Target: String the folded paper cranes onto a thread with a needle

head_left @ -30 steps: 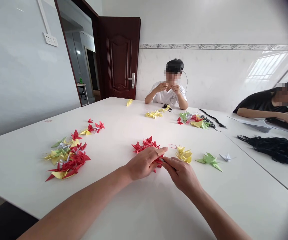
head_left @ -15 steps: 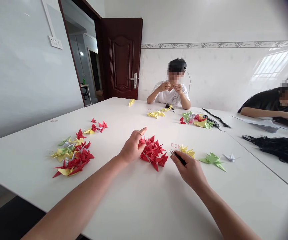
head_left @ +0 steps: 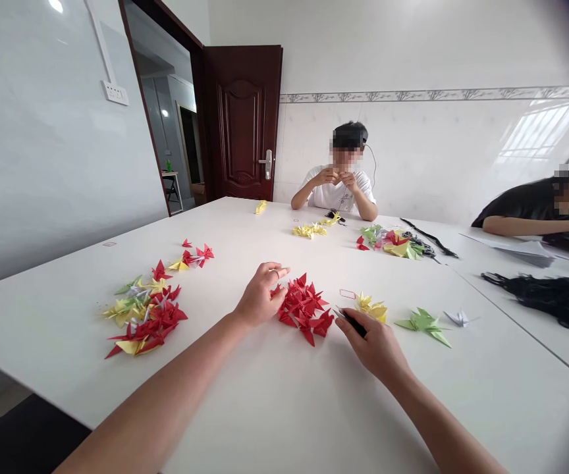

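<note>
A pile of folded red paper pieces [head_left: 304,304] lies on the white table [head_left: 274,408] between my hands. My left hand [head_left: 263,293] rests at the pile's left edge, its fingers apart and nothing held. From the right, my right hand [head_left: 371,336] grips a black pointed tool [head_left: 353,322], whose thin metal tip is close to the red pieces. Folded yellow pieces [head_left: 371,307] sit just behind my right hand. Farther right are folded green paper [head_left: 423,324] and a small white piece [head_left: 458,318].
On the left lies a mixed heap of folded paper [head_left: 146,316]. Across the table a person [head_left: 338,187] works near yellow pieces [head_left: 309,230] and a mixed pile [head_left: 398,242]. Black cords [head_left: 546,303] and a second person [head_left: 526,207] are at right.
The view has shifted slightly. My left hand's fingers have bent and spread a little beside the red pile. My right hand still holds the tool, now a bit lower.
</note>
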Motion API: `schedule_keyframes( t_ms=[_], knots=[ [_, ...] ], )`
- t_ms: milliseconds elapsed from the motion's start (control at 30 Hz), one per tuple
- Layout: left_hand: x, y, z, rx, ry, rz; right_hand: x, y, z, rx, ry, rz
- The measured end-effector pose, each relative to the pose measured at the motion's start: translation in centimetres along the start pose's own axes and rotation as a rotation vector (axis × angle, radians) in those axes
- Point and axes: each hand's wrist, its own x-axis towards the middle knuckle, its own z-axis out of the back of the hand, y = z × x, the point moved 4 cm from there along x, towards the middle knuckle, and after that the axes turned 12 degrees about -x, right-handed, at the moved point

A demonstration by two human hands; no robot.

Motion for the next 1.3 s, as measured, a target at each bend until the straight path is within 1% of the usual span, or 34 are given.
schedule_keyframes(
  t_ms=[67,133,200,267,333,433,467,533,633,767,933,1067,1300],
  knots=[
    [0.0,0.5,0.2,0.038,-0.010,0.000,0.0,-0.2,-0.2,-0.005,0.012,0.003],
    [0.1,1.5,0.8,0.136,-0.042,0.021,0.1,-0.5,-0.4,-0.018,0.020,-0.002],
    [0.2,3.1,2.0,0.281,-0.090,0.116,0.2,-0.8,-0.7,-0.033,0.036,-0.015],
    [0.0,5.1,3.7,0.433,-0.144,0.291,0.2,-1.0,-0.9,-0.041,0.057,-0.026],
    [-0.4,7.1,5.8,0.546,-0.197,0.510,0.1,-1.0,-1.0,-0.045,0.074,-0.032],
    [-1.4,9.6,8.4,0.624,-0.258,0.846,0.0,-0.9,-1.0,-0.047,0.088,-0.047],
    [-1.7,10.1,9.0,0.633,-0.271,0.925,0.0,-0.9,-1.0,-0.048,0.092,-0.052],
    [-1.9,10.9,9.7,0.641,-0.280,1.008,-0.1,-0.9,-1.0,-0.052,0.105,-0.064],
    [-1.7,11.6,10.0,0.644,-0.260,1.017,-0.1,-1.0,-1.0,-0.062,0.127,-0.081],
    [-1.5,12.4,9.9,0.651,-0.214,1.021,0.1,-0.9,-0.9,-0.062,0.126,-0.083],
    [-1.6,13.1,9.9,0.669,-0.192,1.035,0.0,-0.9,-1.1,-0.065,0.138,-0.082],
    [-1.7,13.5,9.9,0.683,-0.180,1.053,0.0,-0.9,-1.2,-0.064,0.117,-0.066],
    [-1.6,13.7,9.8,0.711,-0.155,1.052,0.0,-0.8,-1.1,-0.068,0.131,-0.072]
  ],
)
